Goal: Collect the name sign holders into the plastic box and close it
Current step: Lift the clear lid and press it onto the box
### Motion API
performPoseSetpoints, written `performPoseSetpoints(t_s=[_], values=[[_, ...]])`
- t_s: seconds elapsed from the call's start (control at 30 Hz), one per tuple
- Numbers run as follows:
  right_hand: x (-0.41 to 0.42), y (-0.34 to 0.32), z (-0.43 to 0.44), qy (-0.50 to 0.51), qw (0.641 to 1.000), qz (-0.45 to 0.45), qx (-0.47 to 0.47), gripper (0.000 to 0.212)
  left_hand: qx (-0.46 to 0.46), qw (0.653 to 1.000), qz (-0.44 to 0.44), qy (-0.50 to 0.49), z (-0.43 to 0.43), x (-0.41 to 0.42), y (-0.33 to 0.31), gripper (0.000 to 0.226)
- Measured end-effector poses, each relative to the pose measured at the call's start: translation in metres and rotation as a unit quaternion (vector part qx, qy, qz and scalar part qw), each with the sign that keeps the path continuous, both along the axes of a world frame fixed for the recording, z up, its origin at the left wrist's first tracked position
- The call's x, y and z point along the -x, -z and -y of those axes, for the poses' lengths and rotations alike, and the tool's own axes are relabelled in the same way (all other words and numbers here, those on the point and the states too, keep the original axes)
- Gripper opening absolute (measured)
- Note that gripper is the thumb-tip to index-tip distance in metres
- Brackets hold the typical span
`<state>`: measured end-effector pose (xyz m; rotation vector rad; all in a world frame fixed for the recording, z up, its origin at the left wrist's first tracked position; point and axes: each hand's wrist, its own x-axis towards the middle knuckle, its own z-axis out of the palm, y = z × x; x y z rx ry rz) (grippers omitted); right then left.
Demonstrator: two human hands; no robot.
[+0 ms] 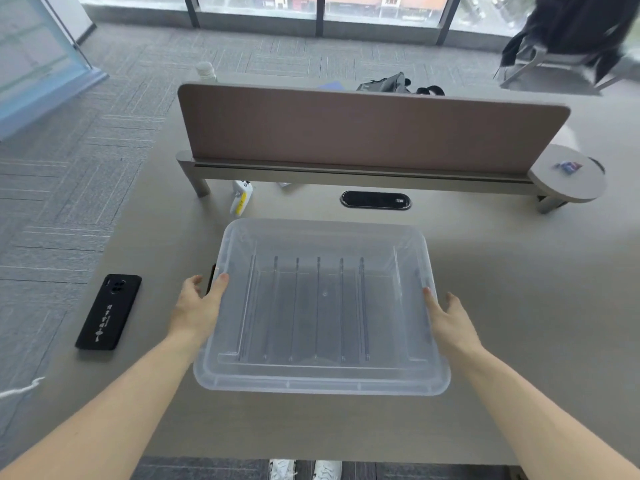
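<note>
Clear plastic box [322, 306] at mid-desk, lid seemingly on top, name sign holders [318, 306] standing in a row inside; left hand [199, 306] spread flat against its left side, right hand [446, 318] likewise on the right, both pressing, neither curled round anything; black phone [108, 311] face-down well to the left; white-and-yellow item [240, 197] just behind; brown divider screen [370, 131] and oval cable port [375, 199] farther back on grey desk [519, 306].

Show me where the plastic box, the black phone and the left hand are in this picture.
plastic box [322, 384]: head view, near rim.
black phone [108, 311]: head view, middle of its back.
left hand [199, 306]: head view, back of the hand.
</note>
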<state>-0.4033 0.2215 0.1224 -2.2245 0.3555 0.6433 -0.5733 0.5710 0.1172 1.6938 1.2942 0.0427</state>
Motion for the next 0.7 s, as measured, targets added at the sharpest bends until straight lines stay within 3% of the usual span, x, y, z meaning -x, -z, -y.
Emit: performPoseSetpoints(t_s=[0.07,0.13,0.3,0.43,0.63,0.7], values=[[-0.003,0.001,0.0,0.015,0.998,-0.043,-0.04,0.074,0.099,0.995,-0.013,-0.026,-0.004,0.003,0.005,0.094],[-0.007,0.001,0.002,0.021,0.996,-0.046,-0.069,0.065,0.115,0.993,-0.015,-0.032,-0.009,0.005,0.011,0.089],[-0.007,-0.011,0.006,-0.014,0.999,0.025,-0.021,0.043,0.005,1.0,-0.006,-0.017,-0.002,0.002,-0.005,0.071],[-0.003,-0.018,0.0,-0.062,0.991,0.113,0.029,0.031,-0.106,0.994,-0.016,0.027,0.006,-0.001,-0.021,0.038],[0.0,-0.015,-0.007,-0.067,0.991,0.111,0.03,0.02,-0.107,0.993,-0.014,0.057,0.012,-0.005,-0.02,0.037],[0.003,-0.013,-0.011,-0.076,0.991,0.108,0.037,0.029,-0.11,0.991,-0.025,0.076,0.013,-0.006,-0.018,0.034]])
